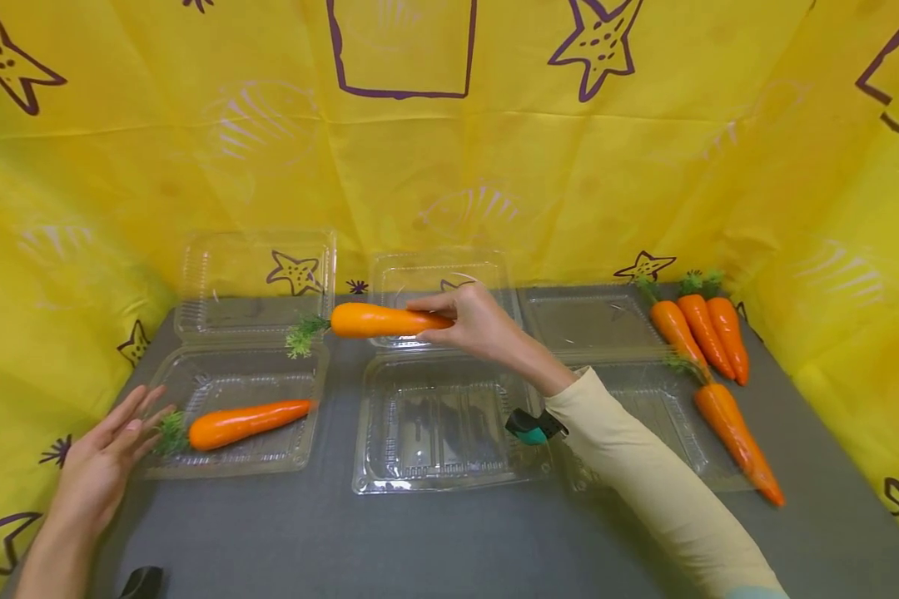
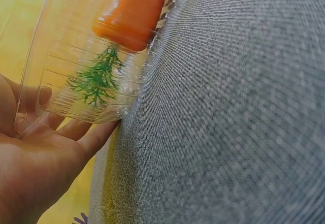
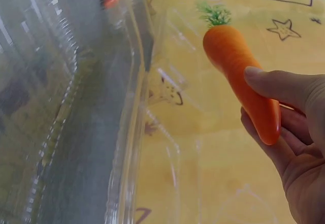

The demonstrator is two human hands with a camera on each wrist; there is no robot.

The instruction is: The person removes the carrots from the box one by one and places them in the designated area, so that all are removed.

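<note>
My right hand (image 1: 468, 320) pinches an orange carrot (image 1: 378, 320) by its narrow end, thumb on one side and fingers on the other. The carrot is held up over the hinge line between the left and middle clamshells, its green top pointing left. My left hand (image 1: 108, 457), fingers extended, is at the left edge of the left clear plastic clamshell container (image 1: 258, 470); in the left wrist view the fingertips (image 2: 104, 132) are right at its corner. Inside that container lies another carrot (image 1: 247, 423), leafy top toward the left hand.
A middle clear clamshell (image 1: 449, 485) stands with its lid raised. A right clamshell (image 1: 663, 366) is partly behind my right sleeve. One loose carrot (image 1: 737, 441) overlaps its right side, and several carrots (image 1: 700, 333) lie behind. Yellow patterned cloth (image 1: 419, 166) surrounds the grey table (image 1: 389, 549).
</note>
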